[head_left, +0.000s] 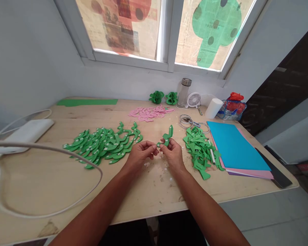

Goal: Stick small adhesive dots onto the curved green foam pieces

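A curved green piece (pixel 167 136) with small pale patches is held up over the middle of the table. My right hand (pixel 172 153) pinches its lower part. At its lower left end, my left hand (pixel 144 152) has thumb and fingers pressed together; the fingertips touch or nearly touch the piece. Left of my hands lies a wide pile of similar green pieces (pixel 100 143) with pale patches. To the right is a heap of green scraps (pixel 198 147) with a white pen (pixel 212 154) on it. Tiny white bits lie on the table below my hands.
Pink cutouts (pixel 149 112), two green paper shapes (pixel 156 97), a bottle (pixel 184 92) and a small fan (pixel 194 99) stand or lie toward the back. Tape rings (pixel 186 121) and blue sheets (pixel 236 145) are at the right. A white cable (pixel 41 216) loops across the left.
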`<state>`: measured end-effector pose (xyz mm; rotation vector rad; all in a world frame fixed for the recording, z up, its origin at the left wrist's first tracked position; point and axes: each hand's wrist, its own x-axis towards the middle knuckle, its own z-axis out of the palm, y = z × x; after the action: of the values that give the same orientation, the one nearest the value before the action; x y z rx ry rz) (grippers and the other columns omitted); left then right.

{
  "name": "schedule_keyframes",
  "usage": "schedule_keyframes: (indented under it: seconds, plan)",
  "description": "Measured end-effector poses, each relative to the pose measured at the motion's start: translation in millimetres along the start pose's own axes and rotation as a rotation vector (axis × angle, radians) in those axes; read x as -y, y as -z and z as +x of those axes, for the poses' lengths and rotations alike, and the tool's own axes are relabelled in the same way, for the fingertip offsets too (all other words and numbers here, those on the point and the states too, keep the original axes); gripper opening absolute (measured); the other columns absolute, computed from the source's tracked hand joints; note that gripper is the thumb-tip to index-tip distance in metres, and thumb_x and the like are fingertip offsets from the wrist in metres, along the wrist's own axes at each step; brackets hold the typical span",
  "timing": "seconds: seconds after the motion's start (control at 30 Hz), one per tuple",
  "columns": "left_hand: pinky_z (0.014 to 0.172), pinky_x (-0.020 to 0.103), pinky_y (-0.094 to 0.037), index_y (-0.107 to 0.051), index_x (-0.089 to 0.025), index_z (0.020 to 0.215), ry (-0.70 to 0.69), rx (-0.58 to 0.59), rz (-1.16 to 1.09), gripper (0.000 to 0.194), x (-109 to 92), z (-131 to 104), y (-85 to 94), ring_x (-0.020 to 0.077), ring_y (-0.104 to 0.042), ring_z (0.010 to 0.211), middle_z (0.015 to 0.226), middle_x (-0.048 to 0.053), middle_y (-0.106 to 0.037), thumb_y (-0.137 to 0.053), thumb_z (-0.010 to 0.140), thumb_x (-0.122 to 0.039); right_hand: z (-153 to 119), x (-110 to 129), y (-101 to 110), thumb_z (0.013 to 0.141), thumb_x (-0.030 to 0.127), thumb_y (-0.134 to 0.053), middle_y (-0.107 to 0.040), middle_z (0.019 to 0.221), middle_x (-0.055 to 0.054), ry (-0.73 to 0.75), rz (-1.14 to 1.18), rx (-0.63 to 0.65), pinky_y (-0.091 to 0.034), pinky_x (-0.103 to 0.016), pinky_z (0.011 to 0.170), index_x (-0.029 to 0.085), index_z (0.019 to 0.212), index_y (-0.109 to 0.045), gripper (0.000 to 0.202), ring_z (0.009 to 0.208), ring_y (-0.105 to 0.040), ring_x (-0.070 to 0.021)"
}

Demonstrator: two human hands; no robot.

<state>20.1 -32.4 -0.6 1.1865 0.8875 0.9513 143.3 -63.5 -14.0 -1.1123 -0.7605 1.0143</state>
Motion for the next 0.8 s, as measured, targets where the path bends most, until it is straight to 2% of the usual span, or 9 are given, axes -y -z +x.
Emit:
schedule_keyframes:
  seconds: [0.2,0.4,0.67,0.8]
  plan:
    - [0.046,0.023,-0.043,-0.062,-0.014,0.065,-0.024,-0.016,0.047,0.021,0.8,-0.1,-0.1,0.0119,-0.055,0.049,0.057,0.004,-0.064,-0.069,0.063,-0.034,1.0,0.8,1.0,0.064,0.031,-0.069,-0.067,0.075,-0.002,-0.013,0.021,-0.030,-0.040,-0.021,0.051,0.016,0.085,-0.064,0.026,0.057,-0.055,-0.0104]
    - [0.046,0.023,-0.045,-0.065,-0.014,0.075,0.000,-0.016,0.033,0.023,2.9,-0.4,1.0,0.0149,-0.060,0.055,0.060,0.005,-0.065,-0.069,0.064,-0.034,0.5,3.0,-0.3,0.064,0.029,-0.068,-0.067,0.077,-0.001,0.013,0.035,-0.023,-0.042,-0.022,0.056,0.017,0.084,-0.064,0.024,0.061,-0.055,-0.0110]
    - [0.047,0.024,-0.045,-0.067,-0.014,0.072,0.048,-0.004,0.028,0.024,-1.8,-2.3,0.8,0.0136,-0.058,0.052,0.059,0.005,-0.067,-0.071,0.063,-0.036,3.1,-1.4,1.0,0.063,0.029,-0.068,-0.064,0.072,0.000,0.028,0.015,-0.025,-0.043,-0.023,0.058,0.017,0.081,-0.062,0.022,0.062,-0.054,-0.0114]
    - [0.047,0.024,-0.045,-0.066,-0.014,0.069,0.014,-0.008,0.058,0.026,-2.5,-2.2,-0.1,0.0128,-0.056,0.050,0.058,0.005,-0.066,-0.070,0.064,-0.038,4.5,-4.0,2.3,0.066,0.030,-0.067,-0.064,0.073,0.000,0.052,-0.028,-0.009,-0.044,-0.024,0.061,0.017,0.086,-0.062,0.024,0.064,-0.055,-0.0126]
